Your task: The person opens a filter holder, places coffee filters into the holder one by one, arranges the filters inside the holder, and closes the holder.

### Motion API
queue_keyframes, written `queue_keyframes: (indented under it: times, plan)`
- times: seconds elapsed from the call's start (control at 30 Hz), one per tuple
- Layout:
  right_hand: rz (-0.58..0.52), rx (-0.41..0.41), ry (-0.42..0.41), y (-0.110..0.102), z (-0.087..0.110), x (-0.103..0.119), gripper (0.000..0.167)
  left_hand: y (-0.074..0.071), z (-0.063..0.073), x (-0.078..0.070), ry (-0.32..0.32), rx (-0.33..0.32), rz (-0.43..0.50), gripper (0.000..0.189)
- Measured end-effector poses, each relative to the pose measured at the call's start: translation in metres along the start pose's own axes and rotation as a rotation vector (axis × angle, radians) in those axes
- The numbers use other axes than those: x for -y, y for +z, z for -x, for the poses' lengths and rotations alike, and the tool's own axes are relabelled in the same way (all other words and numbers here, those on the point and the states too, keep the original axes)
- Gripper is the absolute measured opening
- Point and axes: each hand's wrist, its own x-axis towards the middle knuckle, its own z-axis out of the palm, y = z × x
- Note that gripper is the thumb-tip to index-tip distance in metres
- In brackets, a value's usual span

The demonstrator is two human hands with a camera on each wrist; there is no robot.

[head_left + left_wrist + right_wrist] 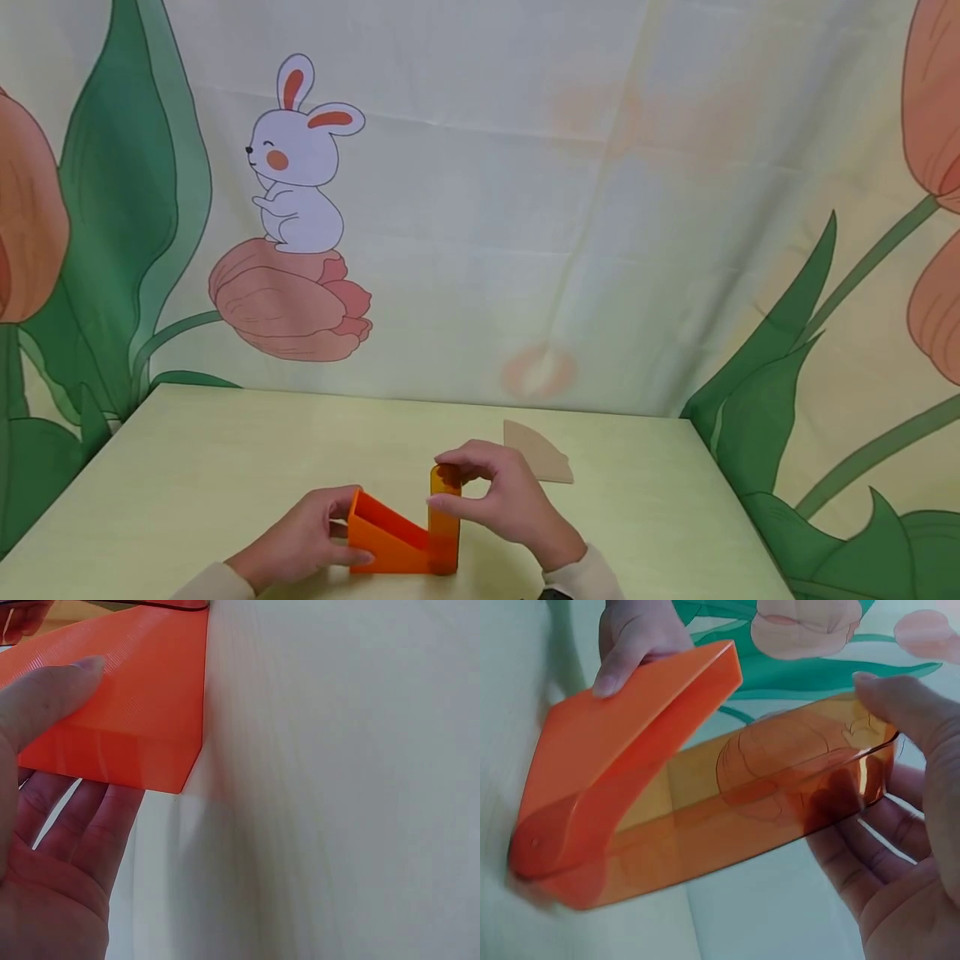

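Observation:
My left hand [300,537] holds an orange wedge-shaped plastic case [390,540] at its tall left end, thumb on the near side and fingers behind. The case stands on the table with its sloping top open. A see-through amber lid [444,533] stands upright at the low right end, swung away from the case. In the right wrist view a round pivot [536,844] joins lid and case. My right hand [510,496] pinches the lid's upper end between thumb and fingers. Whether anything lies inside the case is hidden.
A tan fan-shaped paper [540,458], like a cone coffee filter, lies flat on the table behind my right hand. The pale yellow table [247,442] ends at a cloth backdrop [465,250] printed with a rabbit and tulips.

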Motion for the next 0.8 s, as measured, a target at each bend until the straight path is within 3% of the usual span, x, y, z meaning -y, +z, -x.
queue_keyframes:
  times: [0.5,0.8]
  plan:
    - [-0.070,-0.064,-0.045,-0.019,0.024,-0.017,0.034,0.002,0.003,0.002,0.000,-0.019,-0.004,0.050]
    - [-0.083,-0.085,-0.126,-0.028,0.035,-0.023,0.033,0.002,0.003,0.001,0.004,-0.026,-0.022,0.052]
